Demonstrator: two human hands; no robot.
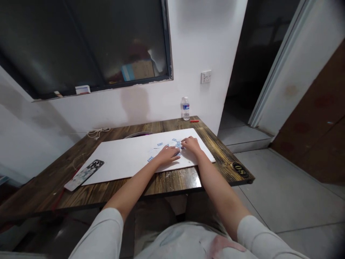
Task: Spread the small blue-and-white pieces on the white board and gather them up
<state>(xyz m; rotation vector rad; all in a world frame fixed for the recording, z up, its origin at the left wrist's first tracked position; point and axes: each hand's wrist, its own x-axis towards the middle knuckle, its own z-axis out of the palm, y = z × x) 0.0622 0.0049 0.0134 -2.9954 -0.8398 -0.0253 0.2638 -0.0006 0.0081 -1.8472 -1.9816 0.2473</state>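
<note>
The blue pieces [160, 144] look light, best edge-pinched; I cannot tell whether left hand [167, 155] or right hand [191, 144] grips any.

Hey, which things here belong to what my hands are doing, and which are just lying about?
Seemingly in use:
flat white rectangular board, beneath your left hand and right hand
small blue striped shapes on it

Seemingly just lying about:
patterned rectangular phone
clear plastic bottle
thin red stick
loose white cable

The board [118, 158] lies on the table [167, 182], the phone [84, 175] at its left end, the bottle [185, 109] behind.
</note>
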